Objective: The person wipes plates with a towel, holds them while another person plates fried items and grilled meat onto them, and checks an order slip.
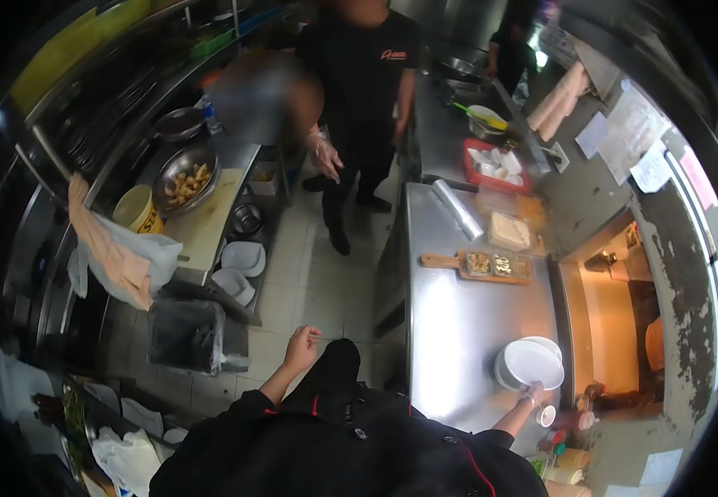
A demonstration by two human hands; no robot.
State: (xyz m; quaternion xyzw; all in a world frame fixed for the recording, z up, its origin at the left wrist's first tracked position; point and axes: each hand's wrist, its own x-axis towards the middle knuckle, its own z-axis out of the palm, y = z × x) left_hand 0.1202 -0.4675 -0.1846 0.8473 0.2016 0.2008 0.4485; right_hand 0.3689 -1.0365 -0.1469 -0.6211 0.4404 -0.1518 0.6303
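Shows white bowls [531, 364] at the lower right of the frame, seemingly nested, standing on the steel counter [450, 331]. Holds them at the near rim with the right hand [532, 394], fingers closed on the edge. Has a small white cup [546, 416] just beside that hand, with squeeze bottles [572, 458] near the lower right corner. Hangs the left hand [301, 348] over the floor at lower center, fingers loosely curled and apart, gripping nothing visible. Farther up the counter, includes a wooden board [440, 261] bearing small food dishes, then a foil-like roll [456, 210]. Beyond, at upper right, shows a red tray [491, 182] of white dishes. At upper center, includes a standing person [359, 74] in black; at upper left, a metal bowl [178, 160] of brown food pieces.
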